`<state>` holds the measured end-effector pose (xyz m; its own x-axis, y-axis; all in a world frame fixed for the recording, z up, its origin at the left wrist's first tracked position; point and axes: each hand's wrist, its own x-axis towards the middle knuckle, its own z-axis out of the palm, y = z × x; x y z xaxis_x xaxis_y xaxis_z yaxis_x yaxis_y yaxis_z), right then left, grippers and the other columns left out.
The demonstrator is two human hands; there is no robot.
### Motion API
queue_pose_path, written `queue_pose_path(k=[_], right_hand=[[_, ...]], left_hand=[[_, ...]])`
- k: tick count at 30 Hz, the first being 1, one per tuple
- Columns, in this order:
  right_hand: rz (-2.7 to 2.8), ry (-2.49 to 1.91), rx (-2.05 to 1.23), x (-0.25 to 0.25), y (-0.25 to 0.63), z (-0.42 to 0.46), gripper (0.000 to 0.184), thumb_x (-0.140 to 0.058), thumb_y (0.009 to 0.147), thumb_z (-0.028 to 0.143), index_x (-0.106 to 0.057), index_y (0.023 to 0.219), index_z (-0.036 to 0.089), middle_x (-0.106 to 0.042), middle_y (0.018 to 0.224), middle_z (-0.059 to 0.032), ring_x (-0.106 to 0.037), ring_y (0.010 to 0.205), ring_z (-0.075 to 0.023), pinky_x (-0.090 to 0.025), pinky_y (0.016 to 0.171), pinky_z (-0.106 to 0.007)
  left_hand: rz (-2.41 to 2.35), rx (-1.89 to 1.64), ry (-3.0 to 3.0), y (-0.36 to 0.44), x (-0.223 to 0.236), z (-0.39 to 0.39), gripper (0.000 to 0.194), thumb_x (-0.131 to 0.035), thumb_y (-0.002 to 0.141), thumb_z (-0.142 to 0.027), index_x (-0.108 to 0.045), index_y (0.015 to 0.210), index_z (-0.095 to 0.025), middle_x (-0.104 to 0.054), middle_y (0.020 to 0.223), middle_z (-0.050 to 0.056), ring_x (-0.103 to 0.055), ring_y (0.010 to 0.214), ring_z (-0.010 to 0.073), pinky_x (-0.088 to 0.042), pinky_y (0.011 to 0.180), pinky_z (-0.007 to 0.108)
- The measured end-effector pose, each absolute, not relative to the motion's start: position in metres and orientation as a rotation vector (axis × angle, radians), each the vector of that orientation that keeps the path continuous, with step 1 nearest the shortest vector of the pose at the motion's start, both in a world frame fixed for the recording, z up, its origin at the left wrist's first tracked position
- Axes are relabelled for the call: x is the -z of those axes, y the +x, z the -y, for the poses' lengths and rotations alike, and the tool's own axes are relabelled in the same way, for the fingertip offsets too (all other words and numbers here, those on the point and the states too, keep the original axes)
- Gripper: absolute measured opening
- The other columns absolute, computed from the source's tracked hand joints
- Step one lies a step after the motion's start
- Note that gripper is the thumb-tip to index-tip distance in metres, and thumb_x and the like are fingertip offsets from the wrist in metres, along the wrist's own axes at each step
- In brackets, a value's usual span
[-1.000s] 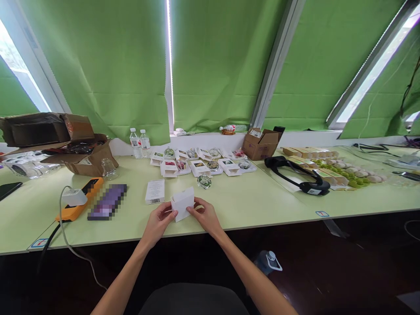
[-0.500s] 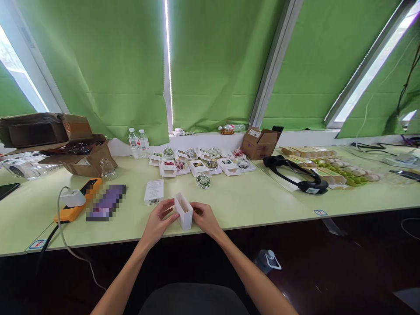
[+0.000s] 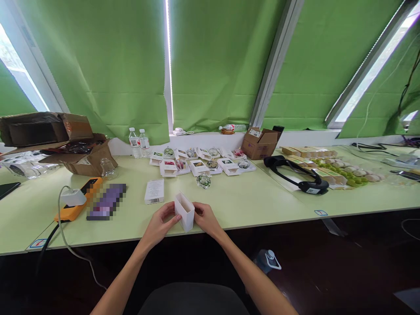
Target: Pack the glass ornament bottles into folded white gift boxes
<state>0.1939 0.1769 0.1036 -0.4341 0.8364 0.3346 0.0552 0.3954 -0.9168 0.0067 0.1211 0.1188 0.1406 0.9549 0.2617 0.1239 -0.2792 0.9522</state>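
Note:
Both of my hands hold a small white cardboard box (image 3: pixel 184 212) upright over the near edge of the pale green table (image 3: pixel 249 201). My left hand (image 3: pixel 160 224) pinches its left side and my right hand (image 3: pixel 204 218) grips its right side. The box's top is open. A flat white carton with a barcode (image 3: pixel 155 191) lies just beyond my left hand. A round glass bottle (image 3: pixel 204 180) stands a little farther back.
Rows of small open white boxes with glass bottles (image 3: pixel 200 160) lie mid-table. An orange device (image 3: pixel 78 198) with a white plug and cable is at left, brown cardboard boxes (image 3: pixel 82 153) behind it. A black headset (image 3: pixel 297 173) and yellow packets (image 3: pixel 315 153) are at right.
The white box was turned from a flat, tilted face to standing upright with its open top showing. Both hands stayed on it and shifted slightly toward me.

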Motion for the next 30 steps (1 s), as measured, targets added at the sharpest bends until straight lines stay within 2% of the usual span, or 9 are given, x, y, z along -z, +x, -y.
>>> queue_pose_path(k=[7,14,19,24,30], right_hand=[[1.777,-0.777,-1.123,-0.101,0.194,-0.177,0.023,-0.053,0.081,0.023,-0.072,0.091,0.016,-0.069,0.080,-0.0022,-0.060,0.074,-0.0178,-0.046,0.064,-0.026],[1.767,-0.771,-1.118,-0.103,0.193,-0.177,0.025,-0.052,0.080,0.021,-0.072,0.094,0.017,-0.070,0.084,-0.0029,-0.062,0.075,-0.0180,-0.047,0.065,-0.027],[1.781,-0.764,-1.092,-0.106,0.192,-0.174,0.025,-0.053,0.081,0.022,-0.072,0.098,0.019,-0.072,0.089,-0.0039,-0.064,0.078,-0.0193,-0.050,0.070,-0.030],[1.794,-0.772,-1.060,-0.108,0.190,-0.170,0.024,-0.053,0.084,0.024,-0.070,0.099,0.020,-0.071,0.091,-0.0041,-0.065,0.077,-0.0187,-0.052,0.074,-0.032],[1.779,-0.828,-1.077,-0.104,0.189,-0.171,0.023,-0.058,0.083,0.029,-0.064,0.102,0.019,-0.069,0.091,-0.0042,-0.065,0.075,-0.0171,-0.053,0.071,-0.031]], left_hand=[[-1.119,-1.243,1.614,0.010,-0.119,-0.117,0.054,-0.062,0.084,-0.039,-0.048,0.133,-0.021,-0.055,0.135,0.011,-0.053,0.122,0.0280,-0.042,0.104,0.047],[-1.116,-1.189,1.677,0.011,-0.116,-0.113,0.076,-0.069,0.078,-0.036,-0.033,0.144,-0.024,-0.049,0.141,0.011,-0.048,0.128,0.0287,-0.035,0.109,0.047],[-1.111,-1.116,1.717,0.009,-0.116,-0.111,0.089,-0.078,0.068,-0.036,-0.033,0.144,-0.025,-0.047,0.142,0.012,-0.044,0.129,0.0324,-0.032,0.110,0.051],[-1.128,-1.098,1.737,0.009,-0.110,-0.112,0.106,-0.084,0.060,-0.034,-0.025,0.148,-0.025,-0.043,0.144,0.013,-0.040,0.133,0.0335,-0.030,0.111,0.050],[-1.180,-1.133,1.739,0.013,-0.113,-0.109,0.097,-0.079,0.066,-0.035,-0.026,0.147,-0.026,-0.041,0.146,0.012,-0.039,0.133,0.0317,-0.032,0.110,0.048]])
